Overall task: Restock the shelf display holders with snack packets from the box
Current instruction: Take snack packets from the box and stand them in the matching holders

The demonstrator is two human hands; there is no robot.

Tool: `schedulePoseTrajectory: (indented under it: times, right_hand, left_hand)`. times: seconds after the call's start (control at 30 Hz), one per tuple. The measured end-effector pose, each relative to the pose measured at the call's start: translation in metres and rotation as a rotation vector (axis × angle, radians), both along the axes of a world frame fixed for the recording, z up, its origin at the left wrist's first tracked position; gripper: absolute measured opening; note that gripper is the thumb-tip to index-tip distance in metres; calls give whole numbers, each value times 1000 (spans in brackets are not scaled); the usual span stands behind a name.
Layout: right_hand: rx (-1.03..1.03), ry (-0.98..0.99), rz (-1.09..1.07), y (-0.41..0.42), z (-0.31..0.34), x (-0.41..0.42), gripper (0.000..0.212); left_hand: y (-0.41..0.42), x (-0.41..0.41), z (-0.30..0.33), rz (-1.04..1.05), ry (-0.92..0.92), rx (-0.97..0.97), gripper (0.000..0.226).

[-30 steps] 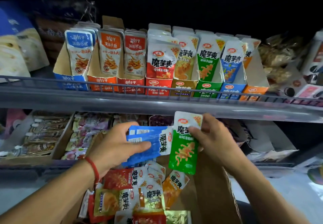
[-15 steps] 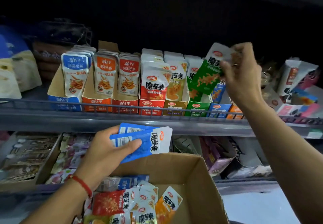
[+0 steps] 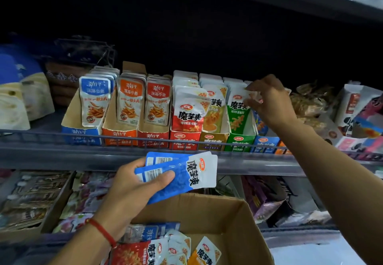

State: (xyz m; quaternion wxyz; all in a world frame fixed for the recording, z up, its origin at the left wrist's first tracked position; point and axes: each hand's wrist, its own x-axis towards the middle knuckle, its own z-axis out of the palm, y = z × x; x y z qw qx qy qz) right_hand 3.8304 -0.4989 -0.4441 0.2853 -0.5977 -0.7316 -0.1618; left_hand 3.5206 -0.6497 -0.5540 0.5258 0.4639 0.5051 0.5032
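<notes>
Blue-and-cream bags far left, perhaps sachets in tray below

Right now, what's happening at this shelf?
A person is restocking snack packets. The right hand is up at the shelf, its fingers on the top of a green packet standing in the green display holder. The left hand holds a small stack of blue packets below the shelf rail, above an open cardboard box that has more mixed packets in it. The blue holder sits just right of the green one.
</notes>
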Motion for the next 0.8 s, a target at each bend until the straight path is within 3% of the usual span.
schedulePoseTrajectory:
  times: [0.1,0.2,0.33,0.37,0.43,0.6,0.7,0.8]
  right_hand:
    - [51,39,-14,-16,0,-14,43]
    - [62,0,192,-58,-5,-31,42]
    - [-205,-391,485,-116,-34,-33,94]
    - [-254,-429,512,-125,-40,-34,98]
    - [-282,-348,584,-137,-49,-40,78]
    - [-343,113,705,-145,-53,-51,22]
    - [-483,309,548,-146,-37,-41,17]
    - [-421,350,433,-139,-9,-12,18]
  left_hand:
    - [1,0,-2,-12,-81,-15,35]
    - [3,-1,-5,-16,-197,-50,38]
    - [2,1,-4,-45,-358,-97,47]
    - [1,3,-3,-50,-365,-113,49]
    - [-3,8,-2,-73,-346,-147,51]
    - [-13,15,-3,-210,-291,-301,53]
    - [-12,15,-7,-268,-219,-354,57]
    - [-8,12,-9,-183,-200,-335,57]
